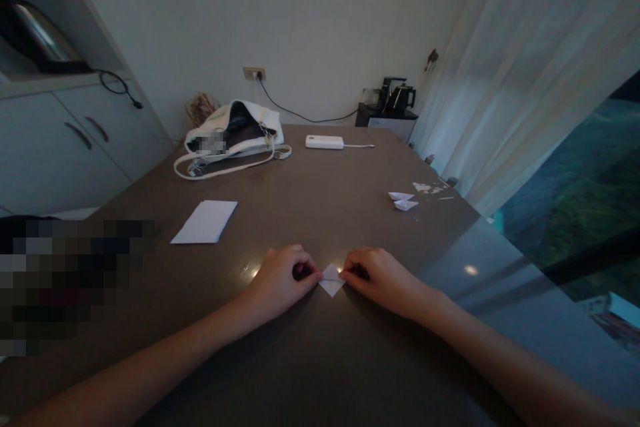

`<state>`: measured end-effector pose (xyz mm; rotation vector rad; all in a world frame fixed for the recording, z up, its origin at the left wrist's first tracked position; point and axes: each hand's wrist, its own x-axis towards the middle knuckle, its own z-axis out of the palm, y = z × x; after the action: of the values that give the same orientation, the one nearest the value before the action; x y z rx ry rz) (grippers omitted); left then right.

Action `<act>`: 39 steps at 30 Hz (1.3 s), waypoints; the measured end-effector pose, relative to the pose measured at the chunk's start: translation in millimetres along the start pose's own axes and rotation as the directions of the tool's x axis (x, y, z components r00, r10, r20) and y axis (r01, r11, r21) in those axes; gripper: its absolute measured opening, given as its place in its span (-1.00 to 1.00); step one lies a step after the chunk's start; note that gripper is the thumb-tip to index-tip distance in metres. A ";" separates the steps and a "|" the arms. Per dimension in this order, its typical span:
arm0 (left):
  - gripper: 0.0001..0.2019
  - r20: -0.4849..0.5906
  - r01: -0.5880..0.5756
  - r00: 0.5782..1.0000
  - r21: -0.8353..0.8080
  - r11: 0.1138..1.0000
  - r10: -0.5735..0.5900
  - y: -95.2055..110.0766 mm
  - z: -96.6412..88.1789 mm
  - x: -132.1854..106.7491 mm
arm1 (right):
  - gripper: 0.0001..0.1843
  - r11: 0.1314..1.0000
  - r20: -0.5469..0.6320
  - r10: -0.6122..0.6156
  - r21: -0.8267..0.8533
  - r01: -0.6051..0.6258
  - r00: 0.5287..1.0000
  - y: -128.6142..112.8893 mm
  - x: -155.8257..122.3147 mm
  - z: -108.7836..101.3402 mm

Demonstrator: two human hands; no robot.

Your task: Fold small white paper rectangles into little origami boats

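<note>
Head view. We see a small paper diamond (333, 285), our landmark, over the near part of the brown tabletop (280, 213), a crease running across it. Our left hand (287, 277) pinches its left corner between thumb and finger; our right hand (379, 278) pinches its right corner, so that the hands stand apart with the diamond between them. Beyond the diamond and to its left we find white paper (204, 223) and, farther back, a white bag (271, 124). Well beyond it lies a white oblong device (324, 142); beyond and to its right, two folded paper pieces (404, 205) near paper scraps (424, 187).
</note>
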<state>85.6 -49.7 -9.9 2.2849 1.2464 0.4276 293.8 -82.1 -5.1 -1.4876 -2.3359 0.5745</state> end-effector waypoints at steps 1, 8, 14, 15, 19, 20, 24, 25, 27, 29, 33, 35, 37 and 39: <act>-0.87 -0.003 -0.005 1.000 -0.003 1.000 0.005 -0.4 0.4 -0.1 | -0.89 1.000 0.011 -0.017 -0.003 0.017 1.000 -0.4 -0.5 -1.3; -0.88 -0.002 0.004 1.000 0.009 1.000 -0.004 0.6 1.0 1.1 | -0.88 0.998 -0.012 0.055 0.008 -0.055 0.998 -3.7 -1.5 -0.8; -0.85 -0.014 -0.002 1.000 0.023 1.000 0.002 2.0 2.3 -0.4 | -0.87 0.993 -0.019 0.108 0.044 -0.108 0.994 -1.3 1.3 2.7; -0.84 -0.016 -0.001 1.000 0.029 1.000 0.001 2.3 2.6 -0.7 | -0.87 0.993 -0.023 0.113 0.041 -0.112 0.993 -1.3 1.7 2.8; -0.86 -0.023 0.022 1.000 0.028 0.999 -0.021 3.3 3.8 -0.9 | -0.85 0.988 -0.031 0.151 0.008 -0.151 0.988 -2.8 2.4 2.9; -0.86 -0.022 0.026 0.999 0.024 0.999 -0.026 3.5 4.0 -0.8 | -0.85 0.987 -0.034 0.162 0.001 -0.162 0.986 -3.4 2.4 3.0; -0.85 -0.024 0.034 0.999 0.030 0.999 -0.033 4.4 4.2 -0.5 | -0.84 0.982 -0.033 0.187 -0.026 -0.188 0.982 -5.9 1.8 3.5; -0.85 -0.025 0.035 0.999 0.031 0.999 -0.035 4.6 4.1 -0.4 | -0.84 0.981 -0.030 0.189 -0.033 -0.190 0.981 -6.5 1.8 3.6; -0.85 -0.015 0.040 0.999 0.028 0.999 -0.040 5.3 3.9 -0.4 | -0.85 0.980 -0.026 0.192 -0.047 -0.193 0.981 -7.8 2.3 3.6; -0.86 -0.008 0.038 0.999 0.026 0.999 -0.038 5.8 4.1 -0.3 | -0.85 0.978 -0.021 0.198 -0.059 -0.199 0.980 -8.5 3.1 3.4; -0.87 -0.019 0.040 0.999 0.069 0.997 -0.039 6.7 5.2 -0.1 | -0.84 0.975 -0.016 0.205 -0.082 -0.205 0.979 -8.8 3.2 2.8; -0.87 -0.023 0.035 0.999 0.087 0.996 -0.033 6.7 5.8 -0.3 | -0.83 0.975 -0.024 0.200 -0.098 -0.201 0.980 -9.3 2.3 2.8; -0.86 -0.027 0.024 0.999 0.106 0.994 -0.022 6.3 5.9 -0.9 | -0.82 0.974 -0.027 0.196 -0.115 -0.198 0.980 -10.6 1.3 3.1; -0.84 -0.030 0.020 0.999 0.140 0.990 -0.016 5.5 5.5 -2.0 | -0.82 0.971 -0.019 0.193 -0.137 -0.194 0.981 -12.1 0.5 3.7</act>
<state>91.0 -55.5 -11.4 2.3896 1.3491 0.3792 282.3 -86.9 -2.3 -1.7917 -2.2821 0.4624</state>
